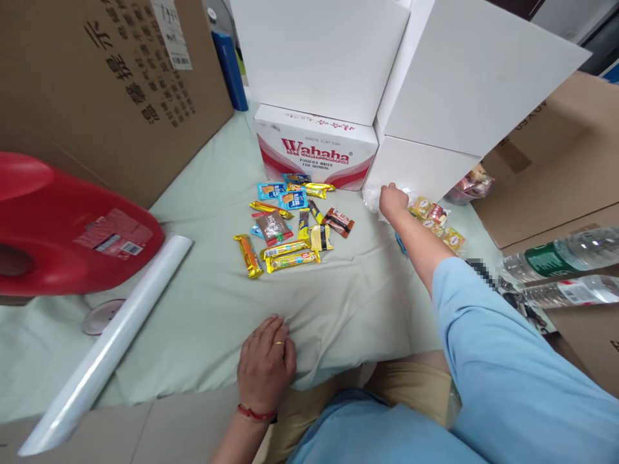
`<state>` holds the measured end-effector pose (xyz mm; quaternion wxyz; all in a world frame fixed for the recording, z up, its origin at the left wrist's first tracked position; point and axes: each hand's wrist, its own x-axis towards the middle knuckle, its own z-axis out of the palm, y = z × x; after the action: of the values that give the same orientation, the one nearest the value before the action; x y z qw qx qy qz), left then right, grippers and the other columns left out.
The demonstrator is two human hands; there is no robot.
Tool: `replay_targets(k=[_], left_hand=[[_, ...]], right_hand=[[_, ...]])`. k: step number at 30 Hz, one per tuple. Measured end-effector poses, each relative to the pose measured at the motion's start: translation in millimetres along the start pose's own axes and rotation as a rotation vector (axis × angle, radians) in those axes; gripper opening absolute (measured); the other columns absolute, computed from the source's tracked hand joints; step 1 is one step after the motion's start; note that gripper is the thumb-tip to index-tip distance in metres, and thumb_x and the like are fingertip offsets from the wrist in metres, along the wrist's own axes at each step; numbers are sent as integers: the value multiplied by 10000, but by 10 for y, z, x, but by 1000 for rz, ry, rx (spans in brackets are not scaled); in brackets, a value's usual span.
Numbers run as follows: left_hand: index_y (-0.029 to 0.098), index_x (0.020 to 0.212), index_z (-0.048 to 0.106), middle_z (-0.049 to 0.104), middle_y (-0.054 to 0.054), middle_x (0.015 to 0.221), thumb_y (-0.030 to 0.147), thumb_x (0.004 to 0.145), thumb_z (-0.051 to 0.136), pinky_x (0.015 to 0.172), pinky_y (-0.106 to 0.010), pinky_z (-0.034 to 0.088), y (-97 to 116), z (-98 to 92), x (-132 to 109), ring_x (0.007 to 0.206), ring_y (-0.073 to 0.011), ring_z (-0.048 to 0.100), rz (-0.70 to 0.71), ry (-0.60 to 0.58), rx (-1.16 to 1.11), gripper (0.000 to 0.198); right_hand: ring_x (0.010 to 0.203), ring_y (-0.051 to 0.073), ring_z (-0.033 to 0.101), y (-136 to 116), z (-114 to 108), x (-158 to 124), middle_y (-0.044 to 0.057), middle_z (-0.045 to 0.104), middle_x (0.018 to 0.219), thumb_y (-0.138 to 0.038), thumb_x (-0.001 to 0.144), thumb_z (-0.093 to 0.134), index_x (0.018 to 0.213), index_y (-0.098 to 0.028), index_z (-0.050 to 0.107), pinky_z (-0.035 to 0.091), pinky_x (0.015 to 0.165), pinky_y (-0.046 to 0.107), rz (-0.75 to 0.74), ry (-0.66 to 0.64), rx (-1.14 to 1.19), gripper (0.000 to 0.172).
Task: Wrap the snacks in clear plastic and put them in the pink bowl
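My left hand (265, 363) rests near the front edge of the pale green cloth (203, 309), fingers curled down against the fabric and holding nothing I can see. My right hand (393, 200) reaches far forward to the foot of a white box (420, 169). Its fingers are closed on a clear plastic bag (372, 198) there. Several wrapped snacks (290, 225) lie scattered in the middle of the cloth. More small snack packets (438, 222) lie just right of my right hand.
A Wahaha carton (314, 151) stands behind the snacks, with white boxes stacked on it. At the left are a big cardboard box (111, 84), a red jug (58, 225) and a roll of film (111, 335). Water bottles (561, 258) lie at the right.
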<state>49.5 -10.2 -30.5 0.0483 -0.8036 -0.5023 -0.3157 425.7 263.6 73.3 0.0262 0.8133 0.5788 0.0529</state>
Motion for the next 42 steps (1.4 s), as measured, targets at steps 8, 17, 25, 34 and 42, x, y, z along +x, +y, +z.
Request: replay_targets(k=[8,17,25,34,42], left_hand=[[170,1037,634,738,-121,1099,68,842,615,942,-404,501,-12,15,-9,1086,-279,688,16,37,9,221],[172,1016,629,736,-121,1085,104,861,614,900,-411,525,-11,20,18,1054,-289,693,45,42,39,169],[173,1014,623,736,-120,1076,106,860,615,894,-407,533,-5,28,26,1037,-287,696,65,61,61,168],[177,1031,617,737,-114,1088,92,854,617,898,-416,535,-31,55,2,1043,-287,700,59,55,49,196],[200,1032,635,675,-110,1128,66,876,600,974,-429,534,-47,-116,28,1128,-256,647,-16,150,-244,208]], right_hand=[[917,237,630,417,-8,-396,118,686,1074,-280,888,611,981,-187,680,471,769,310,-22,230,480,148],[470,110,503,1065,175,-1061,18,663,624,-262,809,692,755,-166,643,421,483,226,139,-95,877,121],[911,257,674,1154,81,-618,96,749,851,-204,803,650,762,-171,738,489,848,331,121,60,565,103],[937,221,620,833,216,-277,72,661,1117,-225,795,703,1232,-236,691,480,872,319,-199,111,418,438],[852,212,609,848,142,-396,98,647,1019,-244,888,550,996,-179,734,508,832,348,-153,300,609,223]])
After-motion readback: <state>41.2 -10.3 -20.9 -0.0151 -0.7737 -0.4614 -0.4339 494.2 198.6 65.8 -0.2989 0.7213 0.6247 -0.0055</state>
